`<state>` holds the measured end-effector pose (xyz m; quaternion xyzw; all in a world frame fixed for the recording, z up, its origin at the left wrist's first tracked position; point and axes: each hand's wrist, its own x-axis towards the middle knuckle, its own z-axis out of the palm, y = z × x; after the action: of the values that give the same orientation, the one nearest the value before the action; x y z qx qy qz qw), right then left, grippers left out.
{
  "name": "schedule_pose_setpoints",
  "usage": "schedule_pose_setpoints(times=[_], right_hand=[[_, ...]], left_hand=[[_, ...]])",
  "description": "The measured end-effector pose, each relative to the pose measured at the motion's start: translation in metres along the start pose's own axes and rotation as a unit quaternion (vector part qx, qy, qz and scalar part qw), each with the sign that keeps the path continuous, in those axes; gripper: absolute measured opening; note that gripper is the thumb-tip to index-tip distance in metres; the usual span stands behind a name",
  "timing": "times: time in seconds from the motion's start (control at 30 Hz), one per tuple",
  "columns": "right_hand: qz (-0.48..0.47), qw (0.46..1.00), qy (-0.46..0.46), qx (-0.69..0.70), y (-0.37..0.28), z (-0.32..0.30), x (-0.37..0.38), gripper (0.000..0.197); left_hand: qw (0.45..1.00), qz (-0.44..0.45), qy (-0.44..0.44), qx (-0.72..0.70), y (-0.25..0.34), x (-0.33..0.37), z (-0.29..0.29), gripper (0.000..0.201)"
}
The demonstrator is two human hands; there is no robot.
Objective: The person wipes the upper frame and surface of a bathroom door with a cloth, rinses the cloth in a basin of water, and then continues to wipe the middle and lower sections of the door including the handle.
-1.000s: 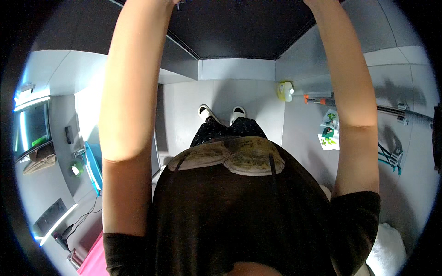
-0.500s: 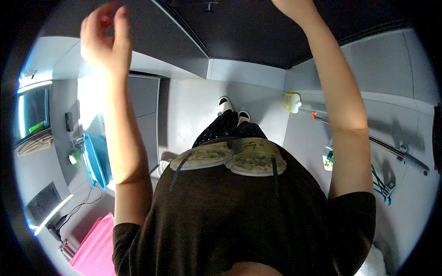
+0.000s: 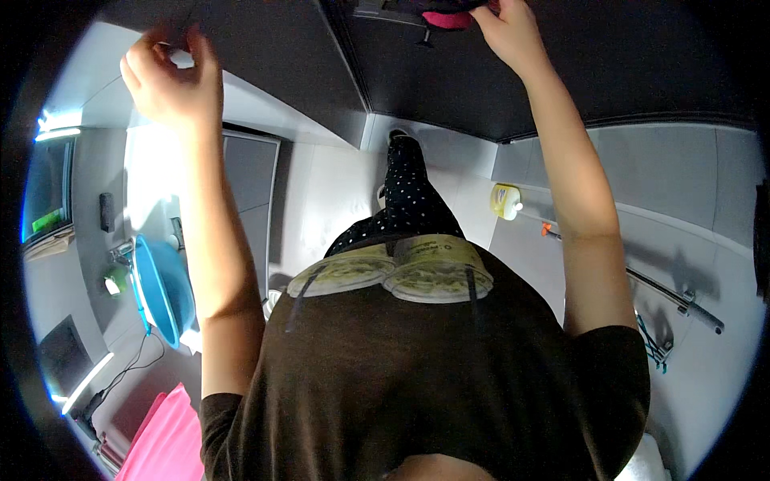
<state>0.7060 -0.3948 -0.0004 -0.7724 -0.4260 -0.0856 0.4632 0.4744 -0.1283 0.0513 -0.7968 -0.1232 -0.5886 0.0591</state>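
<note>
My right hand (image 3: 511,34) is at the top edge, its fingers closed at the end of a dark item with a pink-red patch (image 3: 447,20). The item looks like cloth; its upper part is cut off. Just below it, a small dark handle (image 3: 426,38) sticks out from the black panel (image 3: 449,80). My left hand (image 3: 170,84) is raised at the upper left, in front of another dark surface. Its fingers and thumb curl toward each other, the tips dim. Whatever they may hold is too dark to make out.
A blue basin (image 3: 164,289) hangs at the left, above pink cloth (image 3: 164,441). A yellowish bottle (image 3: 505,200) stands by the right wall, near a metal rail (image 3: 662,289) and teal hooks (image 3: 656,353). The black panel meets a light floor (image 3: 317,192).
My right hand has come lower into view, with the dark and pink item now showing beside it. My left hand has moved slightly left and down. One leg has stepped forward toward the panel.
</note>
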Motion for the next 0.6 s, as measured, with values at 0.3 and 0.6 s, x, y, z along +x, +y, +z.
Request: schedule_pose_setpoints(times=[0.3,0.6], right_hand=[[0.006,1.000,-0.013,-0.025,0.013,0.017,0.022,0.044],[0.027,0.999,-0.026,-0.013,0.018,0.022,0.025,0.044]], left_hand=[[0.995,0.000,-0.039,-0.090,-0.011,-0.013,0.002,0.038],[0.997,0.026,-0.046,-0.054,-0.017,-0.014,0.003,0.042]])
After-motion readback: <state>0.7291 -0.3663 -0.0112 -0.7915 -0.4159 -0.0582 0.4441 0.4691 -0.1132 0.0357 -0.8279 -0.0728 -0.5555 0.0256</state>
